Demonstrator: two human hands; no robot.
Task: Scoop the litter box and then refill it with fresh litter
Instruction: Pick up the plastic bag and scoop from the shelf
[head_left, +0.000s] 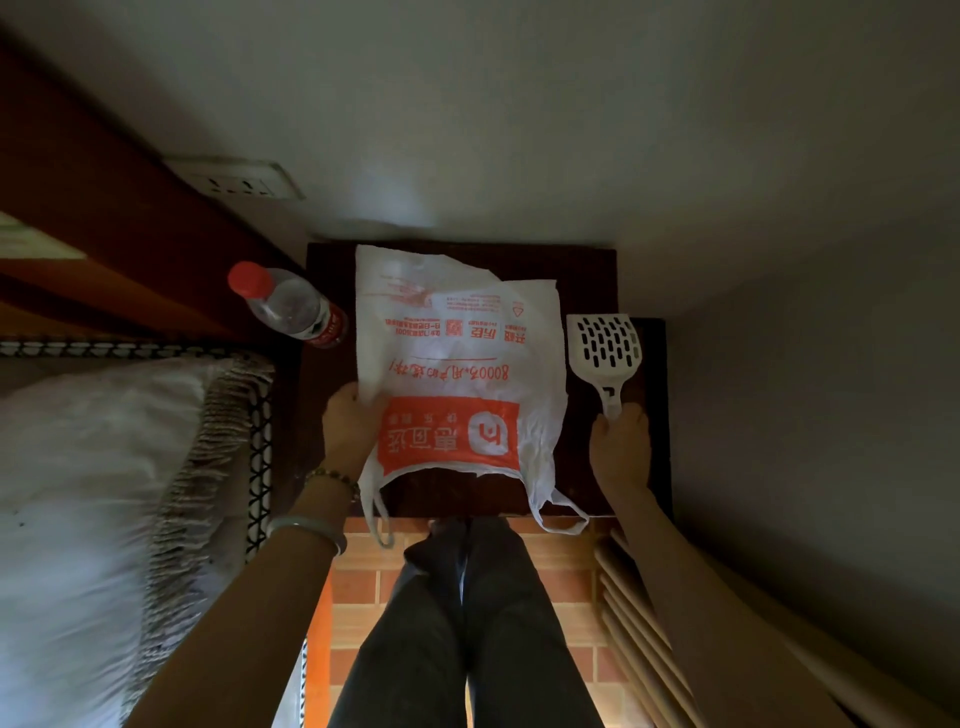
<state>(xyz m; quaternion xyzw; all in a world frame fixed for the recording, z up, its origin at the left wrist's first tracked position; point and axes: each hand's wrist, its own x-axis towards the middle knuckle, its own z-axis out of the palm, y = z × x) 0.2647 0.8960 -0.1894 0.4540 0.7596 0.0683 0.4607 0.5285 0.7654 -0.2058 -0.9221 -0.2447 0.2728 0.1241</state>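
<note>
1. On the dark wooden table (587, 280) by the wall lies a white plastic bag (457, 364) with orange print. It is spread out flat, and its handles hang over the near edge.
2. The litter scoop (605, 340) lies on the right side of the table, just beside the bag. It is white, with many slots in its wide head.
3. The scoop's long side runs from the person toward the wall. The wide head points away, at the wall. The thin handle points back at the person.
4. The right hand (621, 447) is at the near end of the handle. Its fingers curl down around the handle, so it seems to grip it, but the fingertips are hidden under the hand.
5. The left hand (348, 426) pinches the left edge of the bag, with the thumb on top of the plastic.
6. The left wrist wears a bead bracelet (332, 478) and a pale bangle (306, 530).
7. A clear bottle (296, 306) with a red cap stands near the bag, at the table's left side.
8. A white pillow (78, 467) lies further left on a bed.
9. The person's legs (467, 623) in dark trousers stand on a brick-pattern floor (561, 571).
10. Some pale wooden slats (634, 613) lean at the lower right.
11. A wall socket (239, 182) sits up on the left.
</note>
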